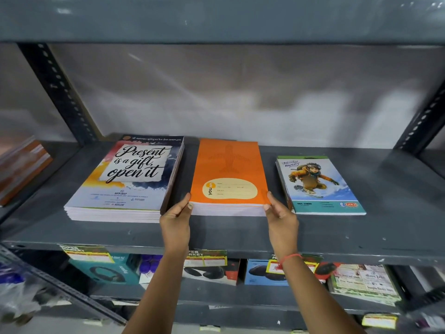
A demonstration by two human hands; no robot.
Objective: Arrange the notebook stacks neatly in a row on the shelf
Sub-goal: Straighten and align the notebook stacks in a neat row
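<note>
Three notebook stacks lie in a row on the grey metal shelf [240,232]. The left stack [125,179] has a "Present is a gift, open it" cover. The middle stack [228,174] has an orange cover with an aeroplane print. The right stack [317,186] is thinner and shows a cartoon snowboarder. My left hand [177,218] grips the orange stack's front left corner, thumb on the cover. My right hand [280,215] holds its front right corner the same way. The orange stack's front edge sits roughly level with the other two stacks.
Another orange-edged stack [21,165] lies at the far left of the shelf. Slotted uprights [60,92] stand at both back corners. A lower shelf holds boxed goods [216,271] and price tags [89,254]. Bare shelf surface shows in front of the stacks.
</note>
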